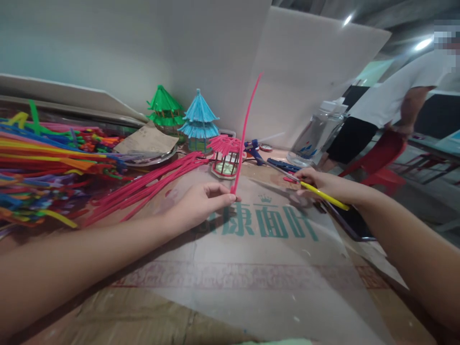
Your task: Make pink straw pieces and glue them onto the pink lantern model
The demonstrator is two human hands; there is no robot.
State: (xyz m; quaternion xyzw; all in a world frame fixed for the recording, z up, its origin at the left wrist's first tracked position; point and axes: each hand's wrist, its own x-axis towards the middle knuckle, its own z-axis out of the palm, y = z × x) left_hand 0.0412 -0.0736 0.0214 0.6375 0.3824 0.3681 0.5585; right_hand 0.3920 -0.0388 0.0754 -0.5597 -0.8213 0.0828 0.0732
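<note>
My left hand (215,197) pinches the lower end of a pink pipe cleaner (246,127) between thumb and fingers; the strip stands nearly upright with a slight curve. Just behind it is a small round pavilion model (225,165) with brown posts and a pink fringed roof. Over on the right, my right hand (313,181) is closed on a slim tool with a yellow handle (325,195). Its metal end points left, with a red part near the fingers; blur hides its exact kind. More pink pipe cleaners (151,184) lie in a bundle left of the pavilion.
Green (165,105) and blue (199,115) pavilion models stand behind. Many coloured pipe cleaners (53,163) pile up at left beside cardboard (147,143). A blue glue gun (255,152), clear jug (316,132) and dark phone (350,223) are rightward. A person (398,96) stands beyond.
</note>
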